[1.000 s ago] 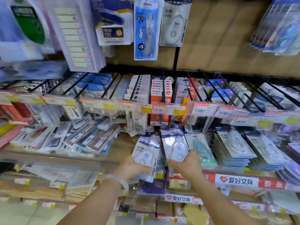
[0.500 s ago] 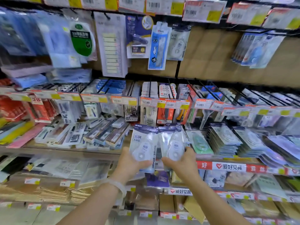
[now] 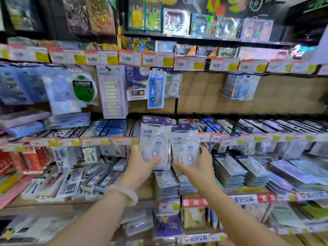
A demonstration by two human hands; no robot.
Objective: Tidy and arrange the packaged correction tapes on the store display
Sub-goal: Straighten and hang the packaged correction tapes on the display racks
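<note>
Two upright correction-tape packs, side by side above the shelf stack (image 3: 166, 181); left hand (image 3: 142, 164) grips left pack (image 3: 155, 141); right hand (image 3: 197, 166) grips right pack (image 3: 185, 144).

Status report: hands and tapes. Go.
Left hand grips one correction tape pack. Right hand grips second pack. Both upright above shelf stacks. Nothing blocking.

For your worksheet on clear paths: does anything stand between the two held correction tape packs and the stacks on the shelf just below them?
Nothing visible does. The left hand and right hand each hold a pack in open air above the stacks.
</note>
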